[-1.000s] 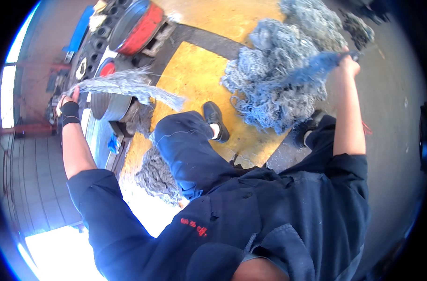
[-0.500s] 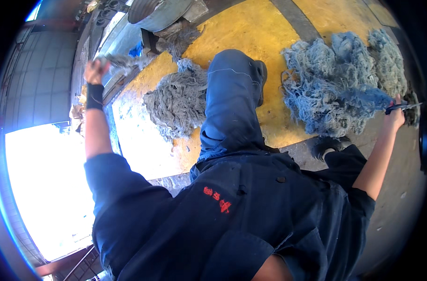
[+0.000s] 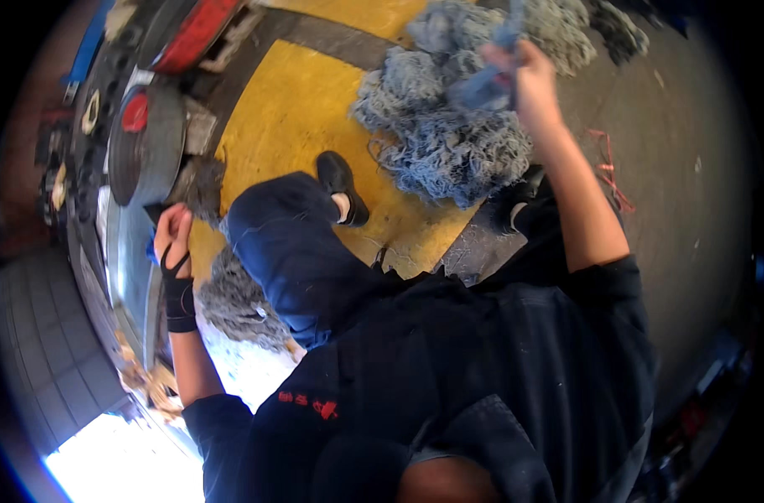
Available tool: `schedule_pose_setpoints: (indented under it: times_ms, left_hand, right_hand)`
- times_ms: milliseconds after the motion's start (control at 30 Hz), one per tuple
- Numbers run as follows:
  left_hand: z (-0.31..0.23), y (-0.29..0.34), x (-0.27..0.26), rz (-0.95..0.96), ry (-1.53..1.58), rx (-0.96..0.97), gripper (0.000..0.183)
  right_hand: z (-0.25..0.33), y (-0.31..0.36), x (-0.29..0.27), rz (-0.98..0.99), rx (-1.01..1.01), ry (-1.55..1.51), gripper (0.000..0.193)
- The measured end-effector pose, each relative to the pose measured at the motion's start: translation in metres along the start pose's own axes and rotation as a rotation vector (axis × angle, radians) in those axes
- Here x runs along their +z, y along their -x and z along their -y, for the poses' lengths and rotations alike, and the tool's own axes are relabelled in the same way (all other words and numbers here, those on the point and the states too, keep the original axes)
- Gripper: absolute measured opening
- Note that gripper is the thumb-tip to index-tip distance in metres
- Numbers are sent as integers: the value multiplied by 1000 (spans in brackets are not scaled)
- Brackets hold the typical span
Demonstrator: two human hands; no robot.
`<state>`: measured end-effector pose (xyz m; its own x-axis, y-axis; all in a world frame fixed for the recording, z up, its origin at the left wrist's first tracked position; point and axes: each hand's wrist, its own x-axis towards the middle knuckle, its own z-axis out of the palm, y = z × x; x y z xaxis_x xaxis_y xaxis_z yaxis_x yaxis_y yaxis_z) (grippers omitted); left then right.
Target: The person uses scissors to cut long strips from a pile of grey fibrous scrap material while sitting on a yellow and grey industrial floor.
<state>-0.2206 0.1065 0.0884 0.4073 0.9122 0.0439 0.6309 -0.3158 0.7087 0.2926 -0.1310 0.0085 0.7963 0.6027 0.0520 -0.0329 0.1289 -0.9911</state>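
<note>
Gripping a blue fibre bunch point(image 3: 479, 90) in my right hand point(image 3: 531, 84), fingers wrapping around it above the big blue-grey fibre heap point(image 3: 462, 151); blur is hiding whether I'm holding anything else there. That heap is lying across the right edge of the yellow floor patch point(image 3: 290, 121), reaching near its lower right corner. My left hand point(image 3: 174, 233) is hanging out by the patch's left edge, near the metal drum point(image 3: 162, 138), fingers curling; can't tell if they're pinching anything. Smaller grey fibre heap point(image 3: 238, 298) is sitting at the patch's lower left, beside my left leg point(image 3: 302, 251). Red strands point(image 3: 607, 172) are lying right of my right forearm point(image 3: 575, 189)
</note>
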Motion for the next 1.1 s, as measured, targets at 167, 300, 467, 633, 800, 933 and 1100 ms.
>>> schedule_pose_setpoints:
  times_ms: [167, 300, 467, 633, 800, 933, 1100]
  left_hand:
    - [-116, -54, 169, 664, 387, -180, 27]
    - [-118, -37, 258, 1084, 481, -326, 33]
    - [-108, -24, 301, 1460, 228, 140, 31]
    - [-118, -4, 305, 1496, 502, -105, 40]
    - [-105, -29, 286, 1394, 306, -244, 41]
    - [-127, -62, 236, 1267, 216, -222, 39]
    - [-156, -87, 172, 1054, 159, -155, 33]
  right_hand:
    - [-26, 82, 48, 443, -126, 239, 31]
    - [-21, 132, 54, 782, -78, 287, 28]
    - [-14, 140, 48, 805, -80, 273, 25]
    - [-12, 140, 47, 784, -237, 287, 24]
    - [0, 123, 43, 817, -204, 216, 30]
    - [-9, 70, 30, 437, -162, 406, 26]
    - [-24, 5, 1, 27, 104, 446, 22]
